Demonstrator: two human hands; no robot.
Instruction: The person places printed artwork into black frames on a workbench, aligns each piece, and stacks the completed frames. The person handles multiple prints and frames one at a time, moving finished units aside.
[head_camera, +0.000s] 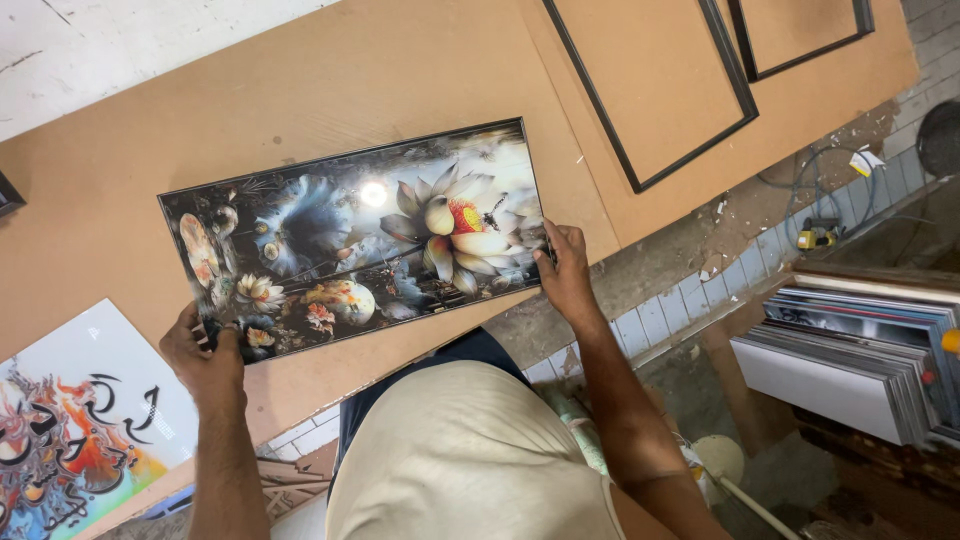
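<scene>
Glossy framed flower print (360, 235), dark w/ a big white lotus, lies tilted on a brown board worktable (330, 80), near its front edge. Left hand (205, 355) grips the print's lower-left corner, fingers closed around the frame. Right hand (565, 275) clasps the right short edge, thumb on top. Beside the left arm: a colourful calligraphy print (80, 420). Top right: two empty black frames (650, 90) on the board. Far right, lower down: a stack of panels (860, 360).
</scene>
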